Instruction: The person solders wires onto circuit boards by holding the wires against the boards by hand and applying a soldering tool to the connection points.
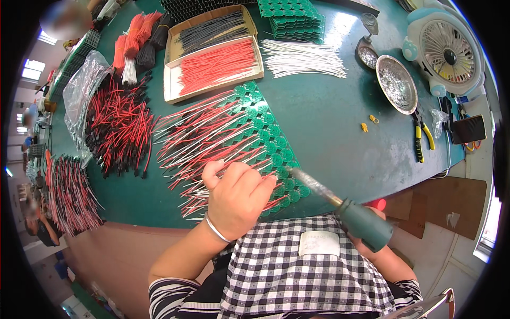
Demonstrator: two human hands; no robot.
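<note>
A panel of joined round green circuit boards (276, 159) lies on the table in front of me, with rows of red and white wires (199, 138) fixed to it and fanning out to the left. My left hand (236, 194) is closed over the panel's near part, its fingertips pinching a wire close to the boards. In my right hand (366, 242) is a soldering iron (364, 223) with a dark green handle. Its metal tip points left and reaches the panel's right side, close to my left fingertips. The handle hides most of my right fingers.
Cardboard boxes of red wires (218, 66) and black wires (210, 33) stand at the back. White wires (303, 58) lie beside them. Wire piles (119, 125) cover the left. On the right are a metal bowl (397, 85), yellow-black pliers (421, 138) and a fan (449, 50).
</note>
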